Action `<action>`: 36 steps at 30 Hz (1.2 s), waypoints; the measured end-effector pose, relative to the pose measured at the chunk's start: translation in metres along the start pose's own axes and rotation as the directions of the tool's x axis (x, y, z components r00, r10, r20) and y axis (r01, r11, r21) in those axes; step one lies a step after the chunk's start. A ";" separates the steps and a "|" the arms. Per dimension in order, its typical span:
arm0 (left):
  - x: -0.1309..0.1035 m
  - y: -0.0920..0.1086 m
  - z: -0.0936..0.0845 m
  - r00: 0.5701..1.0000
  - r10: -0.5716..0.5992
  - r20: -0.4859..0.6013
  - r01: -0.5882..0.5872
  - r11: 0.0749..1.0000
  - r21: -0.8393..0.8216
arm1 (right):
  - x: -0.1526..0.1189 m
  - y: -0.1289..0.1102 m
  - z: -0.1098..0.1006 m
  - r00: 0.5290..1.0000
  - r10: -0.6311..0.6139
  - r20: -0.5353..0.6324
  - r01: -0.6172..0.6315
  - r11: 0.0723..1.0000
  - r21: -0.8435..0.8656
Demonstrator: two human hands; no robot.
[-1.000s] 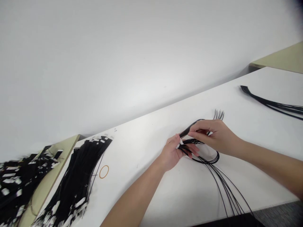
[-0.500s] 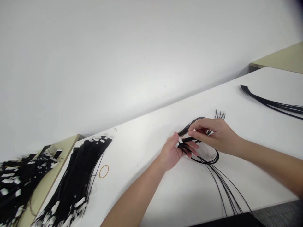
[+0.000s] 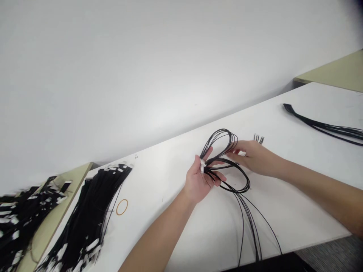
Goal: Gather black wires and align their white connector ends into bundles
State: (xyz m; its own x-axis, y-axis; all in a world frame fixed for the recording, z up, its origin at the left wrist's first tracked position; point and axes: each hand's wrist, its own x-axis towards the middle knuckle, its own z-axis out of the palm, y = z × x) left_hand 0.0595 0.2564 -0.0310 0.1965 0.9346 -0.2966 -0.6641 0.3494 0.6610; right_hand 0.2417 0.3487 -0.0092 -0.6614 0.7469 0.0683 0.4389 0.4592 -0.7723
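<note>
My left hand (image 3: pixel 198 179) grips a looped bundle of thin black cables (image 3: pixel 246 177), pinching it at a white connector or label (image 3: pixel 202 165) beneath the thumb. Two loops fan out to the right of that grip, one upward and one lower. Loose cable ends hang down over the table's front edge. At the right side of the loops, my right hand (image 3: pixel 251 154) has its fingers curled against the cables; the fingertips are partly hidden. Short bare-tipped wire ends (image 3: pixel 258 138) stick out behind the right hand.
An orange rubber band (image 3: pixel 121 207) lies on the white table (image 3: pixel 167 226). Left of it is a thick pile of black cables with white tags (image 3: pixel 90 219), and another pile (image 3: pixel 28 215) rests on a yellowish surface. More black cables (image 3: pixel 320 124) lie at the right.
The upper cable loop now stands open and round where it was narrow before. Both hands have shifted slightly left in view, and the right hand sits at the loop's outer side.
</note>
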 end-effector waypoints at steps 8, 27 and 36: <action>0.001 0.000 -0.002 1.000 -0.017 0.006 0.017 1.000 -0.004 | -0.006 -0.008 0.017 0.984 -0.123 0.128 0.119 0.992 0.039; 0.002 -0.001 -0.004 0.999 -0.005 0.034 0.006 1.000 -0.021 | -0.012 -0.020 0.019 0.970 -0.194 0.146 0.202 0.979 -0.040; 0.001 -0.002 -0.005 0.999 0.002 0.040 0.000 0.999 -0.050 | -0.014 -0.019 0.023 0.987 -0.161 -0.009 0.161 0.986 0.042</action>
State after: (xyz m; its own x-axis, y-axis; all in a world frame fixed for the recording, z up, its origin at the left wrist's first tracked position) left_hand 0.0576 0.2567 -0.0360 0.2241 0.9371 -0.2677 -0.6993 0.3459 0.6256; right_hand 0.2292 0.3183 -0.0099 -0.7176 0.6679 0.1974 0.3011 0.5531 -0.7768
